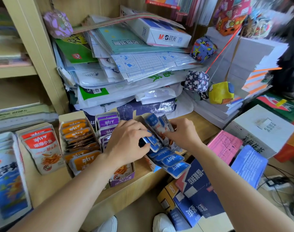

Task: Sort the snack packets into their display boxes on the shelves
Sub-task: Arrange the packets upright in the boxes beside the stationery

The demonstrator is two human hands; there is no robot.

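Packets (pixel 157 125) in blue stand between left hand (pixel 127 140) and right hand (pixel 183 133), both pinching some.

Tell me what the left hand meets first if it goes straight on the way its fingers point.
The left hand points into the blue foil snack packets, which its fingers touch; just beyond them, depth unclear, is the right hand.

I'm looking at blue packets (pixel 173 160), purple packets (pixel 108 122), orange packets (pixel 75 127) and red packets (pixel 39 139); the navy cube (pixel 196 81) is showing white stars, the yellow cube (pixel 220 92) blue patches.
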